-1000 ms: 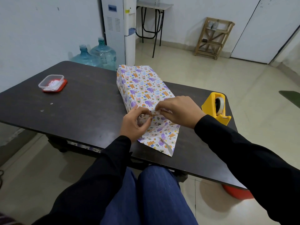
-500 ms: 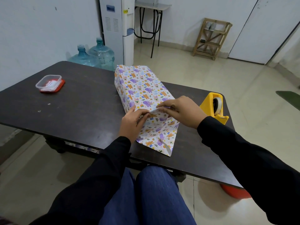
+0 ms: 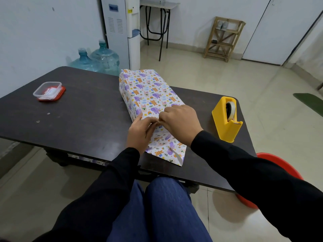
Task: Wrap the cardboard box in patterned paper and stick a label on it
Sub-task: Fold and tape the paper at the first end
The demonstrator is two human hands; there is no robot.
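My hands meet on top of the box [image 3: 148, 89], at its near end. The box lies on the dark table [image 3: 83, 112], covered in patterned paper [image 3: 162, 149], with its length running away from me. My left hand [image 3: 139, 133] has thumb and fingers curled in a narrow pinch on a fold of that paper. My right hand [image 3: 180, 122] pinches the same fold from the other side, so the fingertips of both hands touch. From my grip towards me, the loose end of the paper slopes down and lies flat on the table.

Well off to the left of my grip, a clear plastic tub [image 3: 47, 89] sits on a red lid [image 3: 62, 92]. Something white and red lies inside it, too small for me to tell what it is. Near my right wrist stands a yellow tape dispenser [image 3: 225, 124], with a roll of tape [image 3: 230, 110] upright in its slot. Beyond the far end of the box, two bluish water jugs [image 3: 103, 59] stand on the floor. I cannot tell how full they are.
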